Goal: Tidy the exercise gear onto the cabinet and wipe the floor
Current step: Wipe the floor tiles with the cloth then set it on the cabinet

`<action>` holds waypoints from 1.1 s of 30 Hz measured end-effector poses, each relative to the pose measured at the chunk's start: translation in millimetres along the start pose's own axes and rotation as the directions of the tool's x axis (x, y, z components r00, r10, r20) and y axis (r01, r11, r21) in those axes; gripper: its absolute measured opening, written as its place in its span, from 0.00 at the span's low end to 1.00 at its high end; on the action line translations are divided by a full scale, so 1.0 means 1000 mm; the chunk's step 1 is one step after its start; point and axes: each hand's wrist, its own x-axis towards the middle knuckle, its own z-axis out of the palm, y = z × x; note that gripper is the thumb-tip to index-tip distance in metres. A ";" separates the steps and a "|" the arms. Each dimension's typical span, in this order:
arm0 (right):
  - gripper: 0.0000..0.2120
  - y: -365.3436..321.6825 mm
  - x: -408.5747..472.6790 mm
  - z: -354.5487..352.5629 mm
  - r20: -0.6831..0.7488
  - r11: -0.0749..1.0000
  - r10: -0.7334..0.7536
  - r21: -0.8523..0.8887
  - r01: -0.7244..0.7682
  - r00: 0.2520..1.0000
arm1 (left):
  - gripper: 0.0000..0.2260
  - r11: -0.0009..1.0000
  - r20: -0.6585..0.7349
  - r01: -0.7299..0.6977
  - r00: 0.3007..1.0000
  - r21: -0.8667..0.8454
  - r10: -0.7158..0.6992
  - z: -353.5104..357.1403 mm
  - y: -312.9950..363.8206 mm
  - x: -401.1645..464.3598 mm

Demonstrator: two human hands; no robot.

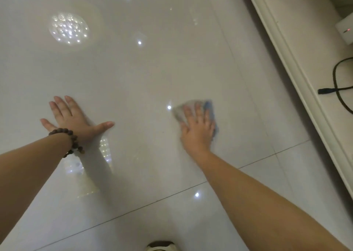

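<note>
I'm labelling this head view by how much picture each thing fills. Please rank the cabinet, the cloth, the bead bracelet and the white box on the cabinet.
1. cabinet
2. cloth, blurred and partly under the right hand
3. bead bracelet and white box: look alike; the box is cut off by the frame edge, so unranked.

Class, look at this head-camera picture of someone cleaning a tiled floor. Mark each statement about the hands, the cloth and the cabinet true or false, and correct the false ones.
1. The right hand presses a cloth onto the floor. True.
2. The left hand grips a dumbbell. False: it lies flat on the floor with fingers spread and holds nothing.
3. A beaded bracelet sits on the left wrist. True.
4. The cloth is bright red. False: it looks blue and grey, and it is blurred.
5. A black cable lies on the cabinet at the right. True.
6. The floor is covered in dark carpet. False: it is glossy pale tile that mirrors ceiling lights.
</note>
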 end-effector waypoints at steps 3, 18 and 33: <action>0.23 -0.015 -0.011 0.012 0.123 0.896 -0.444 0.084 0.436 0.888 | 0.60 0.999 -0.029 -0.027 0.999 -0.032 0.026 -0.001 0.001 -0.004; 0.24 -0.030 -0.019 0.002 -0.053 0.936 -0.344 0.064 0.347 0.938 | 0.68 0.979 0.148 -0.184 0.974 0.083 0.171 0.042 -0.016 -0.084; 0.22 -0.055 -0.067 0.023 -0.029 0.772 -0.635 0.016 0.635 0.772 | 0.69 0.973 0.236 -0.205 0.956 0.107 0.176 0.031 -0.019 -0.085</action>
